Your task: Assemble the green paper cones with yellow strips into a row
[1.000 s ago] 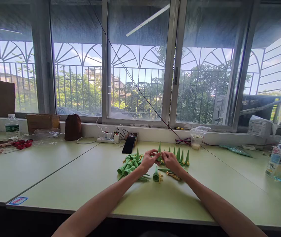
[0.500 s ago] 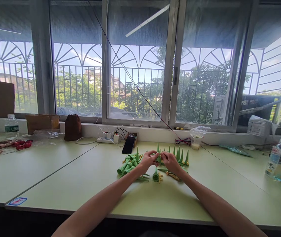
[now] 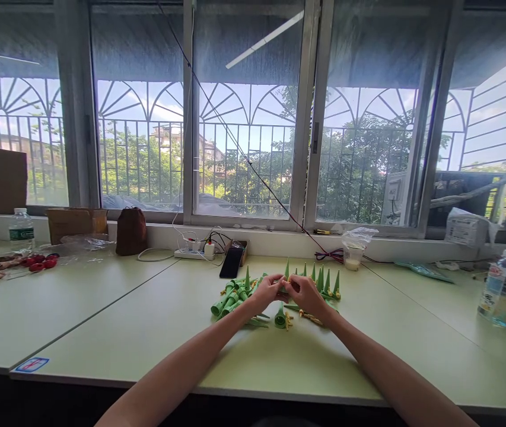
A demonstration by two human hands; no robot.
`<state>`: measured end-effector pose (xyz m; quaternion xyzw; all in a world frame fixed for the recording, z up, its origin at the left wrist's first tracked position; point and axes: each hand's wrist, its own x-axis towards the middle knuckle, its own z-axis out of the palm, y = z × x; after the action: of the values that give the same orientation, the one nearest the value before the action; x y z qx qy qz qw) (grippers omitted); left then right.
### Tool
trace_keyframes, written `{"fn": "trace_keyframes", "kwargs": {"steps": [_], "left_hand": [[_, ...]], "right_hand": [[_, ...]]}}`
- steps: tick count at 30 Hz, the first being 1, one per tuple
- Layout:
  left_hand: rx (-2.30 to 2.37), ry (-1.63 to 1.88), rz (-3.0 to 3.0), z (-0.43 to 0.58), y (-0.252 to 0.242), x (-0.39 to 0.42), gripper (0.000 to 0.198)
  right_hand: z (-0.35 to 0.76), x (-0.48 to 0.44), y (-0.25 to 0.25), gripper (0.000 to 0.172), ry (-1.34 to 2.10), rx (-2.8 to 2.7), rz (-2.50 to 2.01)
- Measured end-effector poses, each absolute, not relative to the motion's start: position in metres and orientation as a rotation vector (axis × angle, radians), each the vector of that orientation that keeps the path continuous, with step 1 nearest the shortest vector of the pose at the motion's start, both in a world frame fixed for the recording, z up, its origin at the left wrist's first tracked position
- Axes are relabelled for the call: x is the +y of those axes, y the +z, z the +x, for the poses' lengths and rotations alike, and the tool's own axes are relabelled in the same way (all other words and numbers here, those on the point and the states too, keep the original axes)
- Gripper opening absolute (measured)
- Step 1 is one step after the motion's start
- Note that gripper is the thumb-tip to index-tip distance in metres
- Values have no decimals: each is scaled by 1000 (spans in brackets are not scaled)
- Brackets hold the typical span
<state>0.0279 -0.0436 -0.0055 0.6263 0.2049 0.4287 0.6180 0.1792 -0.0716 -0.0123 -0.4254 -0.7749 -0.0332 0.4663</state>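
My left hand (image 3: 267, 292) is closed round a green cone (image 3: 287, 268), whose pointed tip stands up above the fingers. My right hand (image 3: 305, 294) is pinched against the cone's near side, its fingertips touching those of the left; whatever it pinches is too small and hidden to name. Below the hands a green cone (image 3: 280, 318) lies with its hollow end toward me, beside small yellow pieces (image 3: 289, 321). Left of my hands is a heap of green cones (image 3: 226, 301). Behind my right hand, several cones (image 3: 337, 283) stand upright with yellow bits at their bases.
A phone (image 3: 232, 262) leans on a small box near a power strip (image 3: 190, 254). A brown pouch (image 3: 131, 231) and a cardboard box (image 3: 77, 222) stand at the back left. A cup (image 3: 353, 255) is at the back, and a large bottle (image 3: 502, 287) stands at the right.
My right hand has moved slightly left and down, closing the gap to the left hand. The held cone has shifted a little to the right.
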Motion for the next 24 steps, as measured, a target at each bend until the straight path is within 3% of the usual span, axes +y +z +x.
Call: {"fn": "trace_keyframes", "kwargs": {"steps": [24], "left_hand": [[430,826,1442,21,-12,-36,43]], "right_hand": [[180,-81,-6,30,-176,-2005,-1024]]}}
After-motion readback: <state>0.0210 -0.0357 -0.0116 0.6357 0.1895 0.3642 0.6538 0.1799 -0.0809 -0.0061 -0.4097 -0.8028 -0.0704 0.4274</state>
